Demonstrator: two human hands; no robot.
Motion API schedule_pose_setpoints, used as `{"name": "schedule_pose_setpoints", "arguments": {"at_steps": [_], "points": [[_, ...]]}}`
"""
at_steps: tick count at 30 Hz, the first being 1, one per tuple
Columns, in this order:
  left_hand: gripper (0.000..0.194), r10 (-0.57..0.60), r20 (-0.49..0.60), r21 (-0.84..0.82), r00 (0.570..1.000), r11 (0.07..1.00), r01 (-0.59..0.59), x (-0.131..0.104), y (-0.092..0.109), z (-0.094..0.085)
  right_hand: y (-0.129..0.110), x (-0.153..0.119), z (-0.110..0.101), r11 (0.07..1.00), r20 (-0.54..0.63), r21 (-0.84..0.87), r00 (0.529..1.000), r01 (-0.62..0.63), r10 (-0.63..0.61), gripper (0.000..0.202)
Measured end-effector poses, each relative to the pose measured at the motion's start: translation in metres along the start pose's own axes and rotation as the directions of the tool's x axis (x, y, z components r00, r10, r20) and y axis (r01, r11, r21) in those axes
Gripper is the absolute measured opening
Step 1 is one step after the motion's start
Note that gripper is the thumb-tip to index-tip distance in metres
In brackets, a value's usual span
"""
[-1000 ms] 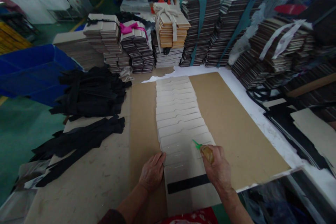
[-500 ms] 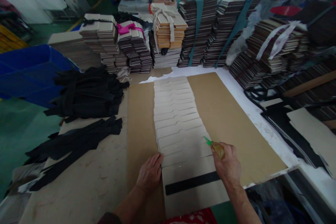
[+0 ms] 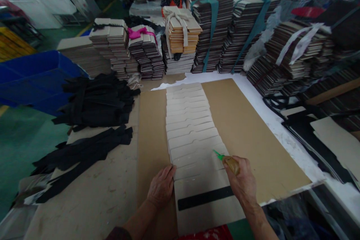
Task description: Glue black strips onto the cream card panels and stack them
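And there's a dark sleeve (image 3: pixel 119 233), brownish black, low on the left of the frame, its edge sitting up the forearm! Below that edge it's bare forearm, narrowing to a bare left hand (image 3: pixel 161 185). Over to the lower right, a bare right hand (image 3: pixel 242 178), with bare forearm right down to the frame's bottom edge. And look, bottom centre: bright red cloth (image 3: pixel 213 232) with pale, whitish patterning, just a sliver showing!

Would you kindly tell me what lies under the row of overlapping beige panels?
The beige panels appear to lie on a brown board, visible to both sides. Its surface directly beneath them is covered and cannot be seen.
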State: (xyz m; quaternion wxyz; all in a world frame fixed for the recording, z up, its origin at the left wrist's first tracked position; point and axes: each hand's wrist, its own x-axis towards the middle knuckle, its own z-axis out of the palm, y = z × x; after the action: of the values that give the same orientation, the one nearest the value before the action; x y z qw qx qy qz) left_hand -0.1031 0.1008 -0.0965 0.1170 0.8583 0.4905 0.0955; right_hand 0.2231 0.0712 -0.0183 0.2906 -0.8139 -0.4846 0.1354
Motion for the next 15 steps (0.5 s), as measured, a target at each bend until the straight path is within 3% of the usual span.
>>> {"name": "schedule_pose_setpoints", "arguments": {"at_steps": [4, 9, 15], "points": [[0.046, -0.003, 0.007, -0.002, 1.000, 1.000, 0.003, 0.000, 0.000, 0.000, 0.005, 0.003, 0.003, 0.992, -0.066, 0.115, 0.996, -0.053, 0.060, 0.045], [0.048, -0.033, 0.025, -0.002, 0.999, 0.999, 0.033, -0.002, 0.002, -0.001, 0.019, 0.030, 0.007, 0.975, -0.120, 0.191, 0.983, -0.117, 0.141, 0.051], [0.048, -0.043, 0.049, 0.016, 0.998, 0.999, 0.042, -0.003, 0.001, 0.000, 0.023, 0.051, 0.011, 0.979, -0.102, 0.189, 0.990, -0.080, 0.101, 0.052]]}}
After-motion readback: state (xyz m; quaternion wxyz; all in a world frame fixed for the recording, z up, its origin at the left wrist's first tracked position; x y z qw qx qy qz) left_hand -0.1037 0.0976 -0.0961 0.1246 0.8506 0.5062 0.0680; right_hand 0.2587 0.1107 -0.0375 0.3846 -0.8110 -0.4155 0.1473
